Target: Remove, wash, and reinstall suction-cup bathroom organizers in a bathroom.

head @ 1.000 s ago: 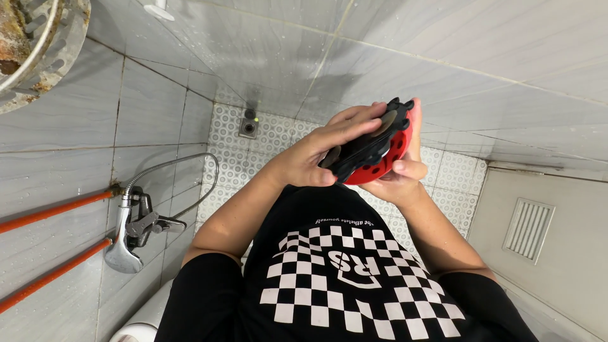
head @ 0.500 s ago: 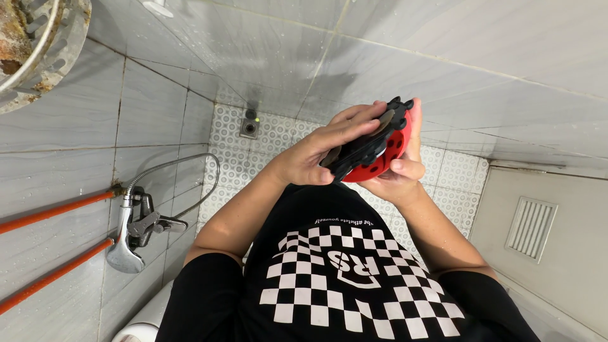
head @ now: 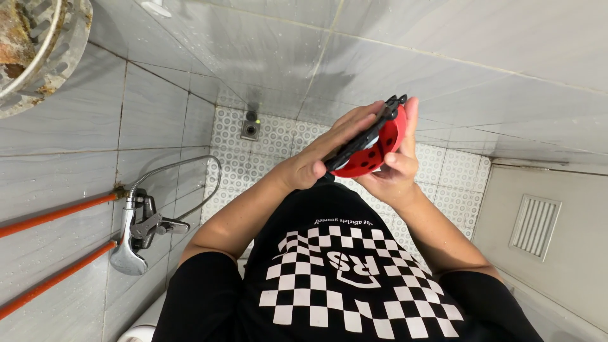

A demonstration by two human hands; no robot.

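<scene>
you've got the red round perforated thing point(head: 373, 149) up at chest height over the bathroom floor point(head: 278, 136), sandwiched between both hands. your left hand point(head: 323, 155) lies flat across the black toothed plate point(head: 362, 140) on top, fingers point(head: 354, 123) stretched long and pressing down, not curled. your right hand point(head: 396, 164) cups the red body from below and behind, fingers wrapped up its far edge, so both hands are closed on the same piece.

my take on doing this bit well: keep the right hand as the steady base, let the flat left palm do the pressing or turning, and keep the two halves square to each other so the black teeth along the rim line up. hold it close to your body, since a drop lands on hard tile.

count: one red piece, one black plate on it, two hands, one floor drain point(head: 249, 128), one tap point(head: 136, 234) with one hose point(head: 183, 166), two orange pipes point(head: 50, 212) on the wall, one vent grille point(head: 535, 228).
</scene>
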